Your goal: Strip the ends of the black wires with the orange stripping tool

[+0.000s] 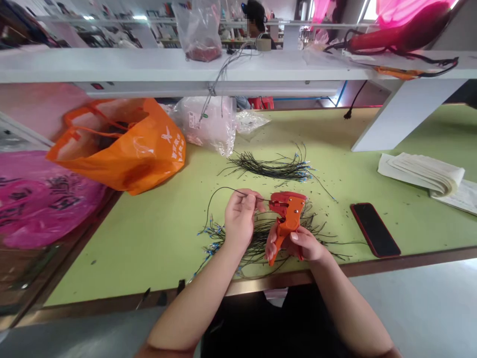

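Observation:
Between its thumb and fingers, my left hand (242, 214) pinches a thin black wire (214, 195). One end of that wire reaches the jaw of an orange and red wire stripper (291, 213); whether the jaw bites on it I cannot tell. My right hand (307, 243) is wrapped around the stripper's handles. Beneath both hands lies a loose bundle of black wires (261, 243) with blue and bare tips, partly hidden by the hands and tool. Farther back on the table rests a second bundle of black wires (266, 166), its blue tips toward the right.
An orange bag (149, 154) and a pink plastic bag (48, 199) are at the left. Clear plastic bags (208, 122) lie behind. At the right are a phone (374, 228) and folded cloth (421, 171). A white shelf (130, 67) spans the back; a person sits beyond it.

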Demonstrator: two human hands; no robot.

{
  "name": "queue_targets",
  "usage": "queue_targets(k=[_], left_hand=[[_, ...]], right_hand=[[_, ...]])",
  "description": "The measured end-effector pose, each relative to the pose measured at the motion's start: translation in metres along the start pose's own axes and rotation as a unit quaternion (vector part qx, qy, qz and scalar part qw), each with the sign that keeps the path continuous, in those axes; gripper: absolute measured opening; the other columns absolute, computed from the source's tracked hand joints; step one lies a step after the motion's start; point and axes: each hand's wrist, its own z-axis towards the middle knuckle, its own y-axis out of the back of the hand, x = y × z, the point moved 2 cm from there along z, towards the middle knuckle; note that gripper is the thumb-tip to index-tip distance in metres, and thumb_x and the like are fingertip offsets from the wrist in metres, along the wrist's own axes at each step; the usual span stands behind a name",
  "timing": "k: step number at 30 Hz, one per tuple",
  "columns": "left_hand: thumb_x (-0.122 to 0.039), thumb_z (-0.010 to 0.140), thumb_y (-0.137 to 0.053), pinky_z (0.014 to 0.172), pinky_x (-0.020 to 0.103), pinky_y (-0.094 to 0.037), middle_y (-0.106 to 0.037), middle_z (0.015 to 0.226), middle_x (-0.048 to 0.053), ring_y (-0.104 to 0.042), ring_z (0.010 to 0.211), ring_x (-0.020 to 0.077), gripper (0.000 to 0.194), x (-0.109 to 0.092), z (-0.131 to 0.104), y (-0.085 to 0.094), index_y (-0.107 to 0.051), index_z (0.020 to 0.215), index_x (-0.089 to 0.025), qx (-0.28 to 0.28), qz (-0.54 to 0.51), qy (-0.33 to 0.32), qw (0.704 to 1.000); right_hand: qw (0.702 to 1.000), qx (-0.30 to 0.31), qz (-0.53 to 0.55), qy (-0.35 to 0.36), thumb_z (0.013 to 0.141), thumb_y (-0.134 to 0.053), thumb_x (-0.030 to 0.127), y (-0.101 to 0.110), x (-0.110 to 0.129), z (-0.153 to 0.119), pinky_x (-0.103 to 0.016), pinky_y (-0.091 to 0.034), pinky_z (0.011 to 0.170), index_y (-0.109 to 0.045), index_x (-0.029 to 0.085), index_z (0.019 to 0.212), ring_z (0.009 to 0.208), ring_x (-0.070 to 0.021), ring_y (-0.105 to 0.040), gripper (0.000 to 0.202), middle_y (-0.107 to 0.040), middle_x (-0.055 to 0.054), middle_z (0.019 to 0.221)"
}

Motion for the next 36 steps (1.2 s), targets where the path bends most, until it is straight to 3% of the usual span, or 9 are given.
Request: queue_targets(k=[8, 14, 27, 36], left_hand=[[-0.046, 0.083, -0.083, 0.057, 0.019, -0.051, -0.067, 0.073, -0.001, -0.061, 0.058, 0.0076, 0.032, 0.003, -0.006, 0.019, -0.067, 0.084, -0.018, 0.006, 0.026, -0.022, 0.999], [-0.049, 0.086, -0.079, 0.060, 0.020, -0.052, -0.066, 0.073, -0.001, -0.062, 0.060, 0.0090, 0.034, 0.001, -0.010, 0.019, -0.067, 0.086, -0.018, 0.005, 0.070, -0.042, 0.997], [-0.047, 0.088, -0.077, 0.059, 0.020, -0.050, -0.064, 0.069, -0.002, -0.061, 0.059, 0.0094, 0.030, 0.004, -0.014, 0.018, -0.066, 0.087, -0.018, 0.010, 0.077, -0.025, 0.997], [-0.051, 0.076, -0.087, 0.059, 0.019, -0.050, -0.064, 0.069, -0.003, -0.058, 0.057, 0.0076, 0.040, 0.014, -0.015, 0.017, -0.066, 0.080, -0.018, -0.026, 0.024, 0.036, 0.999]], right_hand=[[0.998, -0.004, -0.041, -0.037, 0.093, -0.068, 0.056, -0.003, 0.003, 0.002, -0.036, -0.055, 0.079, -0.066, 0.011, 0.108, 0.084, -0.0237, -0.072, 0.047, -0.069, -0.010, 0.088], [0.997, -0.019, -0.053, -0.049, 0.095, -0.068, 0.054, -0.003, 0.002, 0.003, -0.035, -0.056, 0.075, -0.066, 0.011, 0.107, 0.084, -0.0234, -0.072, 0.045, -0.070, -0.010, 0.087], [0.993, -0.078, -0.075, -0.036, 0.094, -0.066, 0.059, 0.001, -0.005, 0.004, -0.029, -0.054, 0.058, -0.066, 0.013, 0.089, 0.061, -0.0181, -0.068, 0.047, -0.069, -0.005, 0.069], [0.991, -0.123, -0.060, -0.005, 0.090, -0.065, 0.068, -0.003, -0.015, 0.013, -0.022, -0.043, 0.039, -0.057, 0.017, 0.071, 0.035, -0.0095, -0.044, 0.055, -0.049, 0.006, 0.046]])
